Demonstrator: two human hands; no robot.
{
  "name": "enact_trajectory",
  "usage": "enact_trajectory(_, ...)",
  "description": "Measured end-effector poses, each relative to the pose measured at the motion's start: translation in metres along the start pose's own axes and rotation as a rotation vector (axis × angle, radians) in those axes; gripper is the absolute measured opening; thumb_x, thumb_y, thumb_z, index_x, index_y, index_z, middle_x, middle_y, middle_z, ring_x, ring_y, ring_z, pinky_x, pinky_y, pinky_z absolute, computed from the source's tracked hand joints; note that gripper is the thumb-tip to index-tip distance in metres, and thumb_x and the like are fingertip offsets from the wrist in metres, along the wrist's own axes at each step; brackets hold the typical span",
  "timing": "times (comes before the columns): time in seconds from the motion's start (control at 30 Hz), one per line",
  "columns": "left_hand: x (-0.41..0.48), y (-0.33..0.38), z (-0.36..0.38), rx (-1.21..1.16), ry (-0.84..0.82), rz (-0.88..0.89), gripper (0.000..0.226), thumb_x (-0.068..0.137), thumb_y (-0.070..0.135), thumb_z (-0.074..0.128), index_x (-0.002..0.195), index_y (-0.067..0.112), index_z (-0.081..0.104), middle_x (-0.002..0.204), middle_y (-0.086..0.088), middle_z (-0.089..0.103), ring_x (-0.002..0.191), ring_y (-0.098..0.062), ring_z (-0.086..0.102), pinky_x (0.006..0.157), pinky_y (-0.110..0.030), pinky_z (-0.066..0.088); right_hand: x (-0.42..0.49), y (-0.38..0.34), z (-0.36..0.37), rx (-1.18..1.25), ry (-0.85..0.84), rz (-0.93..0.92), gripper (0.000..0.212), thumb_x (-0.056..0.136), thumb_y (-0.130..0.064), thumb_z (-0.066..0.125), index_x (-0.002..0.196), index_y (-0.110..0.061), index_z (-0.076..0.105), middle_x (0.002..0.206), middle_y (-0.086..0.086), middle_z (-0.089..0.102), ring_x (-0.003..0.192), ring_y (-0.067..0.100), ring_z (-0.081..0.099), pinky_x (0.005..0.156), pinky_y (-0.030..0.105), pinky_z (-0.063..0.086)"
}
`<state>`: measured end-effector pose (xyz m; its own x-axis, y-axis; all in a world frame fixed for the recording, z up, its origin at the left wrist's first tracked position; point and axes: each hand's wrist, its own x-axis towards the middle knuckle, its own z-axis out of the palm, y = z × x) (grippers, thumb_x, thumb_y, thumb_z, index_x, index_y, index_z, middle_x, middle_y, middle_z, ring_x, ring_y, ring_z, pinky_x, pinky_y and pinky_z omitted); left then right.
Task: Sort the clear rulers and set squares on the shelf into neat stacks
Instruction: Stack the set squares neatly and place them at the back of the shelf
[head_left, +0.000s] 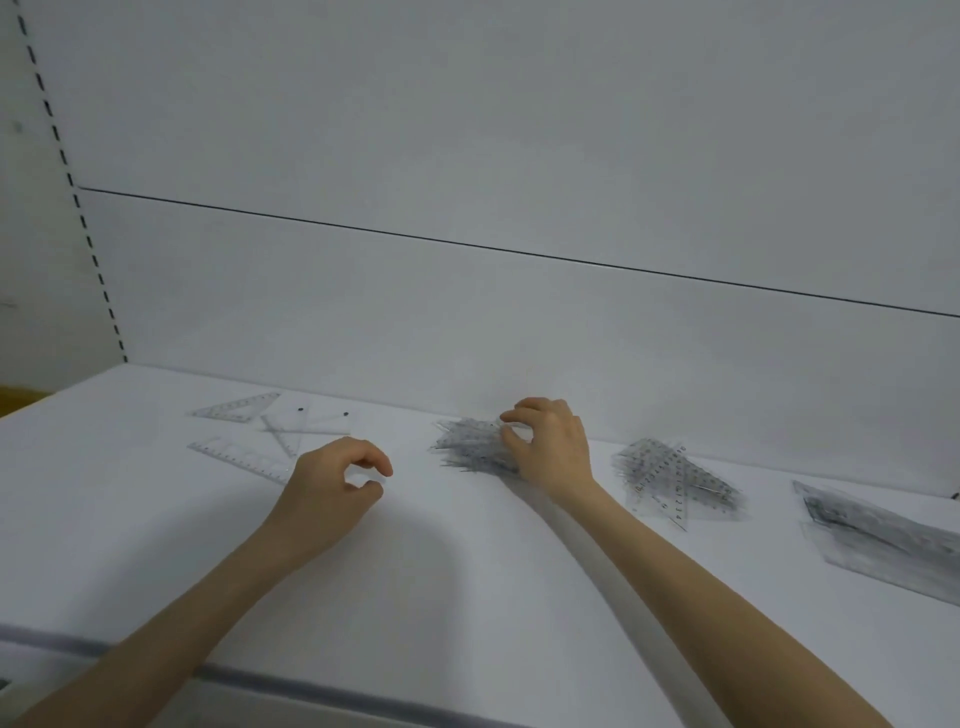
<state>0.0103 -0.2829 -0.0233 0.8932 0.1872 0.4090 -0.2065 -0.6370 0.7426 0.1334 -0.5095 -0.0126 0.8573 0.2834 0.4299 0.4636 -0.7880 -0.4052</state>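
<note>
You're mid-sort, I'd say: your right hand (550, 447) pinches the right end of the middle stack (470, 447) on the shelf (467, 571), probably squaring it. Your left hand (332, 483) hovers loosely curled and looks empty. The loose rulers (239, 460) on the far left likely come next, so slide one out flat.

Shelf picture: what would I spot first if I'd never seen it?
Two bare hands reach in from below. The right hand grips a spiky grey pile of clear set squares in the middle of the white shelf; the left hand hovers, fingers curled, beside loose rulers on the left.
</note>
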Motion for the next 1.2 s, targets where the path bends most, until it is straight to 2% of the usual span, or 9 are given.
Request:
enact_trajectory(0.2, -0.010, -0.017, -0.031, 0.051, 0.031, -0.001, 0.036, 0.077, -0.010, 0.062, 0.076, 0.026, 0.066, 0.090, 0.013, 0.067, 0.091, 0.005, 0.057, 0.073, -0.018, 0.050, -0.001, -0.036, -0.009, 0.025, -0.041, -0.206, 0.044, 0.078, -0.034, 0.047, 0.107, -0.014, 0.073, 0.119, 0.004, 0.066, 0.110, 0.032, 0.056, 0.093, 0.038, 0.041)
enact_trajectory(0.3, -0.015, -0.032, -0.058, 0.064, 0.057, -0.011, 0.040, 0.077, -0.010, 0.062, 0.074, 0.030, 0.064, 0.090, 0.014, 0.067, 0.091, 0.006, 0.056, 0.076, -0.020, 0.049, -0.002, -0.063, -0.005, -0.011, -0.096, -0.239, 0.067, 0.071, -0.055, 0.034, 0.115, -0.018, 0.070, 0.127, 0.004, 0.062, 0.120, 0.029, 0.051, 0.101, 0.038, 0.036)
enact_trajectory(0.37, -0.017, -0.045, -0.079, 0.067, 0.072, -0.029, 0.038, 0.077, -0.009, 0.061, 0.075, 0.028, 0.065, 0.091, 0.012, 0.067, 0.092, 0.005, 0.056, 0.076, -0.021, 0.049, -0.001, -0.084, 0.003, -0.053, -0.140, -0.256, 0.072, 0.069, -0.057, 0.033, 0.123, -0.020, 0.065, 0.135, 0.005, 0.056, 0.127, 0.027, 0.045, 0.105, 0.036, 0.030)
enact_trajectory(0.5, -0.018, -0.080, -0.130, 0.089, 0.084, -0.057, 0.028, 0.079, -0.007, 0.060, 0.078, 0.021, 0.068, 0.093, 0.010, 0.066, 0.093, 0.003, 0.055, 0.074, -0.017, 0.047, 0.005, -0.129, 0.032, -0.098, -0.178, -0.281, 0.064, 0.072, -0.045, 0.049, 0.130, -0.021, 0.059, 0.142, 0.006, 0.048, 0.134, 0.028, 0.037, 0.107, 0.037, 0.027)
enact_trajectory(0.7, -0.006, -0.138, -0.209, 0.169, 0.064, -0.075, 0.020, 0.082, -0.002, 0.061, 0.085, 0.016, 0.068, 0.096, 0.001, 0.066, 0.094, -0.013, 0.057, 0.082, -0.027, 0.047, 0.018, -0.204, 0.099, -0.147, -0.267, -0.312, 0.065, 0.078, -0.049, 0.049, 0.135, -0.018, 0.054, 0.146, 0.007, 0.045, 0.138, 0.027, 0.034, 0.112, 0.035, 0.023)
enact_trajectory(0.83, -0.002, -0.165, -0.241, 0.166, 0.053, -0.062, 0.020, 0.082, -0.002, 0.060, 0.085, 0.016, 0.067, 0.094, 0.000, 0.066, 0.094, -0.016, 0.058, 0.080, -0.022, 0.044, 0.020, -0.238, 0.128, -0.226, -0.290, -0.253, 0.056, 0.092, -0.043, 0.053, 0.140, -0.016, 0.047, 0.147, 0.008, 0.042, 0.139, 0.025, 0.030, 0.112, 0.031, 0.020)
enact_trajectory(0.9, 0.003, -0.175, -0.250, 0.159, 0.028, -0.041, 0.019, 0.083, -0.002, 0.060, 0.085, 0.016, 0.066, 0.095, -0.002, 0.066, 0.095, -0.018, 0.058, 0.084, -0.026, 0.047, 0.019, -0.249, 0.134, -0.214, -0.300, -0.198, 0.048, 0.093, -0.042, 0.053, 0.135, -0.018, 0.053, 0.143, 0.009, 0.044, 0.138, 0.025, 0.030, 0.112, 0.031, 0.022)
enact_trajectory(1.03, 0.024, -0.184, -0.251, 0.173, -0.090, -0.014, 0.021, 0.086, 0.000, 0.058, 0.091, 0.019, 0.066, 0.109, -0.001, 0.064, 0.106, -0.017, 0.055, 0.091, -0.030, 0.046, 0.001, -0.263, 0.139, -0.171, -0.315, -0.158, 0.030, 0.094, -0.028, 0.054, 0.105, -0.007, 0.072, 0.120, 0.018, 0.058, 0.122, 0.033, 0.046, 0.100, 0.023, 0.021)
enact_trajectory(1.2, 0.058, -0.182, -0.216, 0.239, -0.300, 0.075, 0.036, 0.092, 0.004, 0.051, 0.126, 0.012, 0.059, 0.142, -0.001, 0.048, 0.130, -0.020, 0.043, 0.105, -0.027, 0.033, -0.031, -0.272, 0.126, -0.141, -0.283, -0.172, 0.027, 0.095, -0.034, 0.055, 0.111, -0.021, 0.072, 0.140, 0.003, 0.050, 0.130, 0.023, 0.039, 0.096, 0.028, 0.037)
